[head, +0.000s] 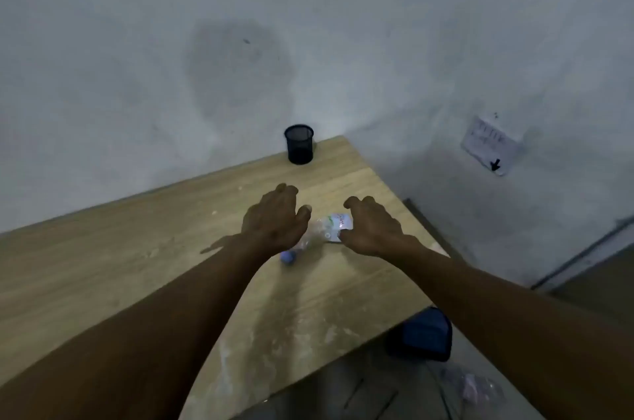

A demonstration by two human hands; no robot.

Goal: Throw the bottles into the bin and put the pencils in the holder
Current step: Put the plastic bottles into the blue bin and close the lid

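We are hovering our open, empty left hand (274,218) and right hand (372,229) over the clear plastic blue-capped bottle (322,232) lying on the wooden table (137,248), unbinned, while the black mesh holder (299,144) is looking empty.

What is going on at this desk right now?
A person reaches both bare hands over a clear plastic bottle lying on its side on the wooden table. The left hand and right hand hover open on either side of it. The black mesh holder stands at the far corner.
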